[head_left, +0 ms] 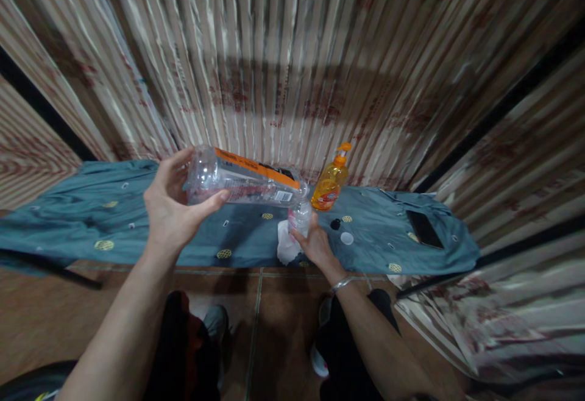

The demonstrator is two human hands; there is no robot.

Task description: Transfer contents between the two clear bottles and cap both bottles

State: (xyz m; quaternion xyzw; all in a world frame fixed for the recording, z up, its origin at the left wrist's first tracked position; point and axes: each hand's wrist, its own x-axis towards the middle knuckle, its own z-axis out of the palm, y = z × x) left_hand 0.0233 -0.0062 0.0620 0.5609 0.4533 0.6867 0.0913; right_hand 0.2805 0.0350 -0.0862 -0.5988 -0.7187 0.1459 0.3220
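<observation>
My left hand (176, 200) grips the base of a large clear plastic bottle (247, 178) with an orange and black label. The bottle lies tipped nearly level, its neck pointing right. Its mouth is at the top of a smaller clear bottle (300, 215), which my right hand (315, 242) holds upright. Whether the two mouths touch, I cannot tell. A crumpled white tissue (287, 244) lies beside the small bottle, on its left. Just behind my right hand stands an orange pump bottle (329, 186) of yellow-orange liquid.
The bench under a teal patterned cloth (247, 236) holds a small black cap (336, 224), a white round lid (347, 239) and a dark phone (424, 228) at the right. Pleated curtains (292, 84) hang behind, with dark frame bars (493, 105) at the sides.
</observation>
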